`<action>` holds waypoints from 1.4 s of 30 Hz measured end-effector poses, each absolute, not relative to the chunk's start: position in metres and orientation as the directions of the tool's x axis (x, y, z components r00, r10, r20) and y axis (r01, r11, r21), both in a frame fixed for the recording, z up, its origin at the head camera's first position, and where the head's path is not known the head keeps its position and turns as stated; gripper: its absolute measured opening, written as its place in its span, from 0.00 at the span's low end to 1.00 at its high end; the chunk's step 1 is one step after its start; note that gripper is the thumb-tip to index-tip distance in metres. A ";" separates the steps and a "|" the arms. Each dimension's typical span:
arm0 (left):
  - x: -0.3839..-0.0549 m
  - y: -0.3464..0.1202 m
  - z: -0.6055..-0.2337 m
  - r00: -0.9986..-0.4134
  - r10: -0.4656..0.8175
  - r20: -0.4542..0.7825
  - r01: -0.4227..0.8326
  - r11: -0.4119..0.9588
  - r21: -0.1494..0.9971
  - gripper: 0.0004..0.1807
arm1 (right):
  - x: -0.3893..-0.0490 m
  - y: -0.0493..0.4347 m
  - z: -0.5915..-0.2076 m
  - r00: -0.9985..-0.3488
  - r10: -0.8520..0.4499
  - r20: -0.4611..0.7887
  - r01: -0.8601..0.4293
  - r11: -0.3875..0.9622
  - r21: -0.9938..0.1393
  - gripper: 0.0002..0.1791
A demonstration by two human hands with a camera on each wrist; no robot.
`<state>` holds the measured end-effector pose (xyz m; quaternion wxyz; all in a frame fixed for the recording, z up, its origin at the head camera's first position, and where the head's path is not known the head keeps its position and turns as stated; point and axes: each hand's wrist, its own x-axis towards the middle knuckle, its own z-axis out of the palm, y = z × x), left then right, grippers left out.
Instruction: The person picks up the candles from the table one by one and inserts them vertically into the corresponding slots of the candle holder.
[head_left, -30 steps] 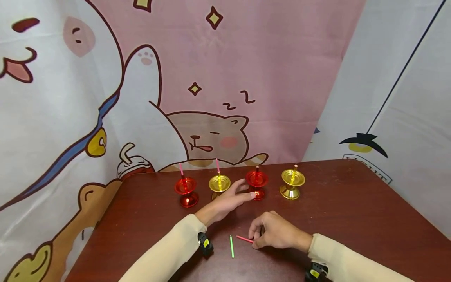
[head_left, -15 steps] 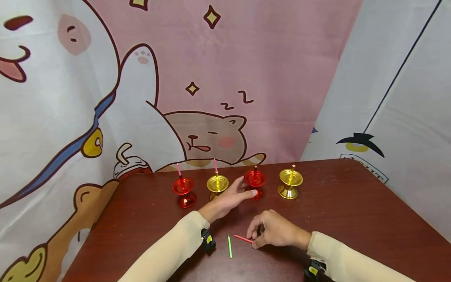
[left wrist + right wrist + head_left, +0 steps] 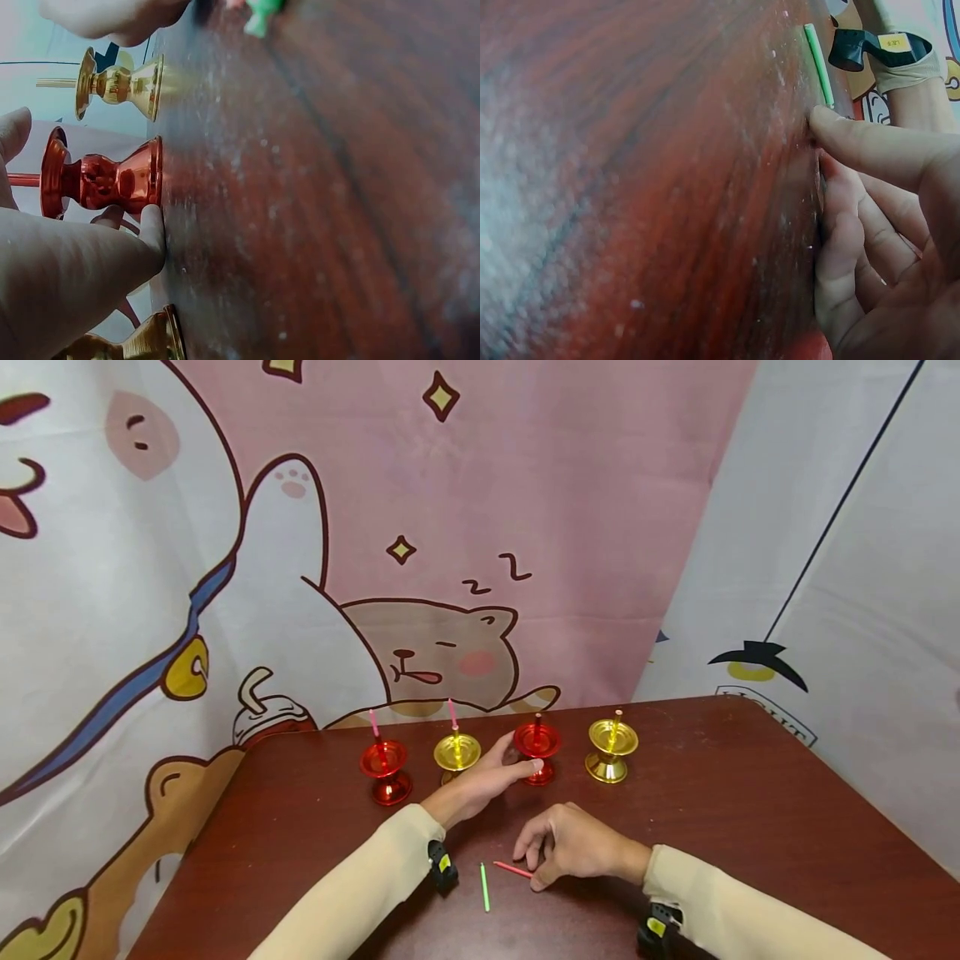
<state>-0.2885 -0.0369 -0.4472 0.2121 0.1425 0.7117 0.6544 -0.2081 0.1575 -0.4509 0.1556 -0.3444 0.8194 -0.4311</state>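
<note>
Head view: compared with a second ago, main change is the left hand (image 3: 487, 777), now further in around the right red holder (image 3: 542, 750). Thumb crosses in front of its stem instead of only overlapping its left edge; other fingers go behind. Left wrist view has fingertips right by the base. Contact pressure doesn't show, so can't tell whether that's a real grip or just a touch.

Right hand (image 3: 577, 843) is down at the table (image 3: 750, 827), thumb and forefinger meeting at the near end of the red candle (image 3: 512, 868). Looks like a pinch to me; right wrist view mostly hides the candle. It lies flat, angled, just beside the green candle (image 3: 484, 887), which nobody touches. Neither candle has shifted relative to the other. The rest of the frame slid slightly left, so I'd put that down to head movement.

Holder status: left red holder (image 3: 392, 788) and left gold holder (image 3: 442, 758) each carry a pink candle, upright or nearly. None visible in the right red holder or the right gold holder (image 3: 607, 756).

My read: both hands now committed, one per part; candle secured but not lifted. Two holders filled, so roughly half done.
</note>
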 end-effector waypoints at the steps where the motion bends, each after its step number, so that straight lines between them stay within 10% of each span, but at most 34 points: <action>1: -0.289 -0.037 -0.447 -0.869 0.481 -0.116 -0.074 0.104 0.992 0.48 | -0.208 0.157 -0.451 -0.718 -0.695 0.038 -0.423 0.393 -0.816 0.17; 31: -0.299 -0.026 -0.453 -0.893 0.446 -0.062 -0.015 0.106 0.994 0.44 | -0.209 0.164 -0.434 -0.662 -0.743 0.099 -0.598 0.444 -0.667 0.12; 42: -0.297 -0.026 -0.453 -0.890 0.441 -0.111 -0.043 0.162 0.986 0.36 | -0.231 0.189 -0.412 -0.751 -0.646 0.137 -0.557 0.508 -0.657 0.08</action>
